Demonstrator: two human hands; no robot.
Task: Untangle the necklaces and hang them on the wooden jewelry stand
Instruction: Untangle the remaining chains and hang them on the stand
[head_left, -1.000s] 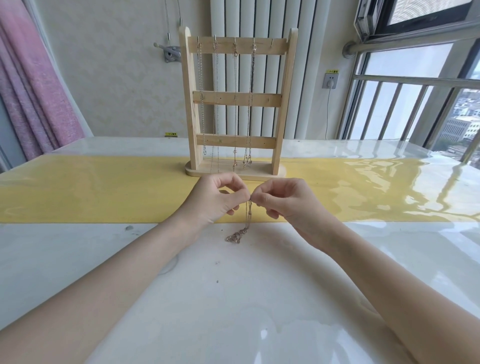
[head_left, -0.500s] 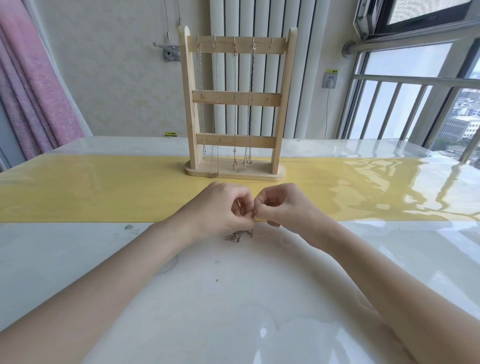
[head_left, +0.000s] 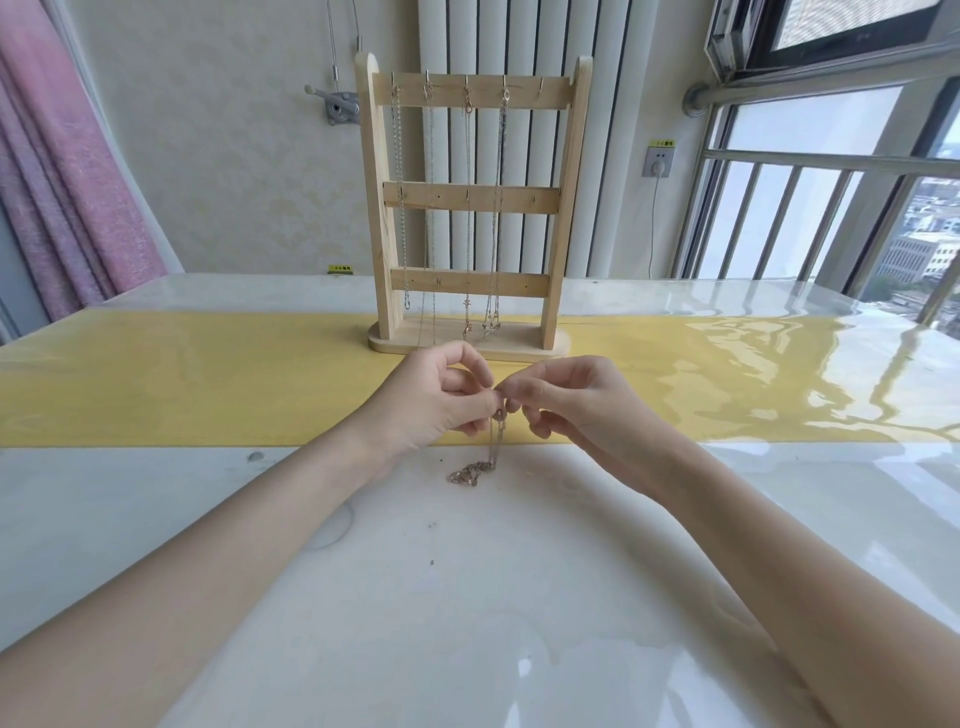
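Note:
A thin rose-gold necklace (head_left: 493, 447) hangs from between my two hands, and its lower end lies bunched on the white tabletop. My left hand (head_left: 436, 402) pinches its top end with thumb and forefinger. My right hand (head_left: 563, 397) pinches the same spot from the other side, fingertips almost touching the left ones. Behind the hands stands the wooden jewelry stand (head_left: 563, 208) with three crossbars. Several chains hang from hooks on its top bar, and the rightmost hook (head_left: 542, 85) is bare.
A glossy white table (head_left: 467, 597) carries a yellow runner (head_left: 182, 379) under a clear cover. A pink curtain (head_left: 62, 171) hangs at the left, a radiator and wall socket stand behind the stand, and a barred window is at the right.
My hands dropped toward the table half a second ago, piling the chain, and have now risen again, so the necklace hangs straight from my fingertips.

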